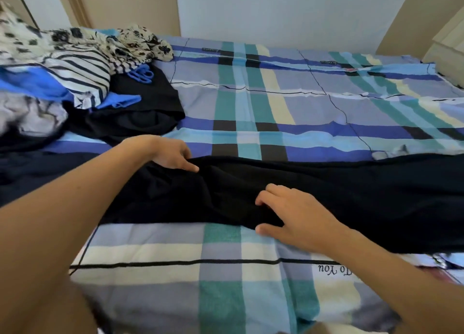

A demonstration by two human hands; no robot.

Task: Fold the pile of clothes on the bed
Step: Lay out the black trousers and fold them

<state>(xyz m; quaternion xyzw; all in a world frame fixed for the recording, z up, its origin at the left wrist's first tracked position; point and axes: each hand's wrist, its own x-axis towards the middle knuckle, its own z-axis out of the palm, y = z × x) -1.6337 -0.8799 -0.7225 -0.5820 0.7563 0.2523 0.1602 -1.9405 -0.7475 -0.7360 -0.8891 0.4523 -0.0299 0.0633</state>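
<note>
Looking down from the head camera, we see a bed (155, 298) covered by a plaid sheet (313, 92) in bands of blue, teal, cream, lilac and black, crossed by thin dark lines. Near the front edge the sheet carries the words "To You" (335, 271), which read upside down from where we stand.

A long black garment (351, 198) lies stretched across the sheet from left to right, close to us and apart from the heap. Our left hand (173, 155) is at its far edge, with the forefinger lying along the cloth and the other fingers tucked into the fabric, gripping that edge. Our right hand (291, 213) rests on the middle of the same garment, its fingers curled into the cloth and its thumb at the near edge, pinching a fold between them.

The pile of clothes (75, 82) sits in the far left corner of the bed. In it we make out:
- a cream floral garment (27, 39)
- a navy-and-white striped top (82, 74)
- a bright blue garment (32, 85)
- a crumpled pale grey piece (30, 117)
- another black garment (148, 105) spread beneath them

A small blue looped item (140, 73) lies on that black cloth; we cannot tell what it is. A dark navy cloth (37, 167) lies at the left edge, nearer to us.

Behind the bed stands a white wall (276, 9), flanked by beige panels (125, 4). A cream piece of furniture (447, 39) shows at the far right.
</note>
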